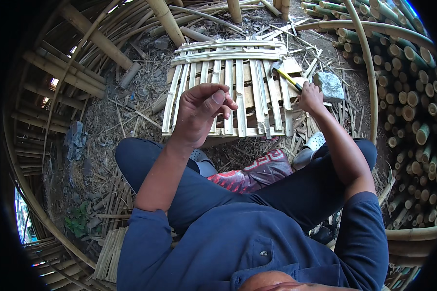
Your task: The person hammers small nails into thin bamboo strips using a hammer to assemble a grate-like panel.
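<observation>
A panel of split bamboo slats [240,97] lies in front of me, its strips running away from me and crossed by further strips at the far and near ends. Above its near left part I hold my left hand [199,111] raised, thumb and fingertips pinched together. Whatever they may hold is too small to make out. At the panel's right side my right hand [310,98] grips a hammer [290,79] by its yellow and black handle. The hammer's head rests at or just over the right slats.
A grey stone block [329,86] sits beside my right hand. Cut bamboo poles [408,114] are stacked at the right, and a bamboo frame [58,80] stands at the left. Between my feet lies a printed red and grey sack [264,170]. Bamboo scraps [126,114] litter the ground.
</observation>
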### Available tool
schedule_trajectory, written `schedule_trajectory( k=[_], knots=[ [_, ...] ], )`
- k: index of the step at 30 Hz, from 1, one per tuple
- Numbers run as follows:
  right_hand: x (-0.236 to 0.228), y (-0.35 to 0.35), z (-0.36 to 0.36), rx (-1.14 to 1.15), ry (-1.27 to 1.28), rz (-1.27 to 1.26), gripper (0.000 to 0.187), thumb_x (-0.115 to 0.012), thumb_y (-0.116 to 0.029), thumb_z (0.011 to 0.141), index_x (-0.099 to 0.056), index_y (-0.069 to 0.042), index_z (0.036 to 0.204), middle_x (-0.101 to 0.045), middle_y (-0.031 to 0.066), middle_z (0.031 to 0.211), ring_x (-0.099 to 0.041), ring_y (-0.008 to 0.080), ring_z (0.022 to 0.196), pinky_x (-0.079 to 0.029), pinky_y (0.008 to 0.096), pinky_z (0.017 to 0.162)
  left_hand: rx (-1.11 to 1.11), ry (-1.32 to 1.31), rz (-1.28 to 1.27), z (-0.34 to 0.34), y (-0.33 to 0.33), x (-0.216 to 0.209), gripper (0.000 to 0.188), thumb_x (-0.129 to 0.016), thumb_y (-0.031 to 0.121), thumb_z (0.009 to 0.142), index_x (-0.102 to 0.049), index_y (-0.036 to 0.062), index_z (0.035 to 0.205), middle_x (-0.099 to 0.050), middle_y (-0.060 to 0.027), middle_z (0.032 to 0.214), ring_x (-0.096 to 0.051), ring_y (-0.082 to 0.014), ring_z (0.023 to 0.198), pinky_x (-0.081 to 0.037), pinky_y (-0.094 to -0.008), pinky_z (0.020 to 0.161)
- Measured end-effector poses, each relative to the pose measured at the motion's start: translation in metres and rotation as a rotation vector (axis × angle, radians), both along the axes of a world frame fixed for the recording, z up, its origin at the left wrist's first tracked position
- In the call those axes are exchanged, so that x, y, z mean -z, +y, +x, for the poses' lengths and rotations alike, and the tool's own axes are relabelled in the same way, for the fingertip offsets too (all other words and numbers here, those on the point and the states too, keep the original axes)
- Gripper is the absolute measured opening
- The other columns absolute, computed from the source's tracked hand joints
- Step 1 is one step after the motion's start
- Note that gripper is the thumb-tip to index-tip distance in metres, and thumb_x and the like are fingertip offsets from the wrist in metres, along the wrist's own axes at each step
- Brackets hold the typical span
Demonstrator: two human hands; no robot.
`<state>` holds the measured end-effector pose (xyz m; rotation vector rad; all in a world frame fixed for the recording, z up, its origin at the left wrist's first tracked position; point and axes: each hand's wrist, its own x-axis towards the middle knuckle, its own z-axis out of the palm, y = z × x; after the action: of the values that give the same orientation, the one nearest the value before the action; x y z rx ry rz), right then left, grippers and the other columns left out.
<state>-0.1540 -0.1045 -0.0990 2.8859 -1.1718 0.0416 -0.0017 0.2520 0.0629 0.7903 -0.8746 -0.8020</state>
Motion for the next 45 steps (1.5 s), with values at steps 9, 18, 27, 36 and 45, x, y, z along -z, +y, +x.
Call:
schedule_trajectory(
  k=[9,18,27,36,45],
  knots=[
    [0.019,-0.020,-0.002,0.050,-0.071,0.191,0.030,-0.065,-0.009,0.087,-0.061,0.002,0.115,-0.066,0.0259,0.117,-0.067,0.0439,0.110,-0.056,0.0516,0.090,-0.036,0.043,-0.041,-0.006,0.007,-0.007,0.022,-0.070,0.017,0.100,-0.072,0.0023,0.115,-0.071,-0.0061,0.092,-0.064,-0.0129,0.081,-0.050,-0.0270,0.070],
    [0.029,-0.027,0.002,0.035,-0.138,0.287,0.041,-0.070,-0.010,0.080,-0.058,0.009,0.115,-0.068,0.0324,0.112,-0.067,0.0484,0.108,-0.055,0.0524,0.094,-0.034,-0.028,0.032,-0.009,0.001,-0.007,0.017,-0.068,0.023,0.101,-0.068,0.0092,0.111,-0.060,0.0027,0.092,-0.053,-0.0089,0.079,-0.044,-0.0286,0.071],
    [-0.072,-0.001,0.013,0.322,-0.299,0.665,0.033,-0.065,-0.024,0.083,-0.071,0.008,0.091,-0.072,0.0202,0.092,-0.071,0.0302,0.087,-0.055,0.0406,0.077,-0.154,-0.181,0.285,0.060,-0.020,0.022,0.009,-0.068,0.017,0.101,-0.065,0.0079,0.099,-0.061,0.0019,0.089,-0.049,-0.0066,0.073,-0.044,-0.0250,0.070],
    [-0.099,-0.028,0.000,0.304,-0.438,0.916,0.052,-0.050,-0.044,0.107,-0.061,0.002,0.084,-0.052,0.0027,0.066,-0.046,0.0144,0.052,-0.041,0.0372,0.051,-0.249,-0.446,0.553,0.105,-0.120,0.072,0.023,-0.072,0.023,0.099,-0.072,0.0021,0.109,-0.071,0.0014,0.093,-0.063,-0.0053,0.082,-0.050,-0.0230,0.077],
    [-0.092,-0.052,0.026,0.103,-0.161,0.579,0.062,-0.043,-0.040,0.109,-0.068,0.016,0.102,-0.070,0.0325,0.090,-0.071,0.0451,0.086,-0.055,0.0503,0.079,-0.337,-0.454,0.500,0.123,-0.237,0.132,0.026,-0.075,0.027,0.097,-0.074,0.0057,0.113,-0.075,0.0001,0.097,-0.068,-0.0063,0.090,-0.051,-0.0242,0.077]
  ],
)
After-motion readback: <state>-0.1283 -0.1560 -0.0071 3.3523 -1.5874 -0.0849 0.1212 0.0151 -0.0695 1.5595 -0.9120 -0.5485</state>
